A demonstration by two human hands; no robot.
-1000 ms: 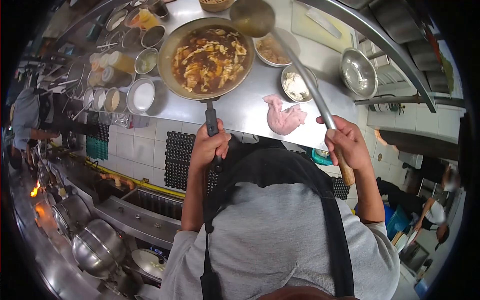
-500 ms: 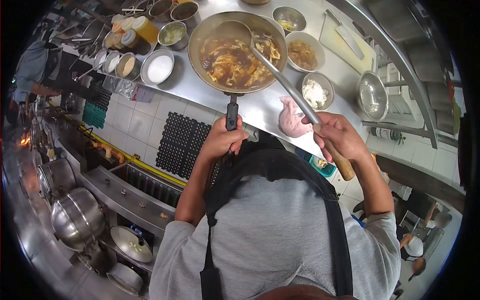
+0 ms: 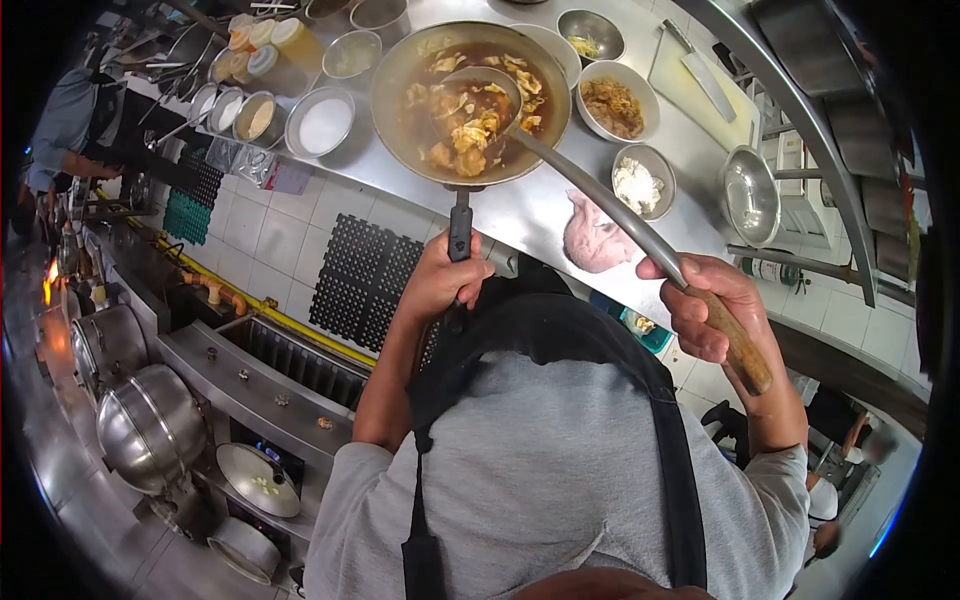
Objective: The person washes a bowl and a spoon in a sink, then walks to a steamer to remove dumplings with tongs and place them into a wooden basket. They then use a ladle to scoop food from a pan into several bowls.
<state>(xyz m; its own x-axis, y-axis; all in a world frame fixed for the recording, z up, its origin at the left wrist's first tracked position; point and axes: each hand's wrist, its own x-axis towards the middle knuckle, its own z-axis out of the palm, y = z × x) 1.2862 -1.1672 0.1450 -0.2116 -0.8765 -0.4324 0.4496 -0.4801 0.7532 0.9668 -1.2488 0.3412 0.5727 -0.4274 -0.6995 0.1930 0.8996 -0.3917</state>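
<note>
My left hand [image 3: 447,273] is closed round the black handle of a frying pan [image 3: 400,150], which is over the steel counter. Brown sauce with pale, egg-like pieces [image 3: 472,140] covers the pan's bottom. In my right hand [image 3: 712,300] is a long ladle [image 3: 625,210], gripped near its wooden end. Its bowl sits in the sauce with food in it. A pink cloth [image 3: 597,235] lies on the counter between my hands. Beyond the ladle's shaft stands a bowl of white, crumbly food [image 3: 638,188].
A bowl of brown food [image 3: 615,105] and a small steel bowl [image 3: 592,38] stand right of the pan. A knife [image 3: 705,80] lies on a cutting board [image 3: 665,70]. White powder fills a bowl [image 3: 322,125] at left. Flames [image 3: 50,282] burn far left, near another person [image 3: 65,120].
My right hand has moved right and toward me with the ladle. The ladle's bowl has come from the pan's far side to its middle. My left hand stays on the handle.
</note>
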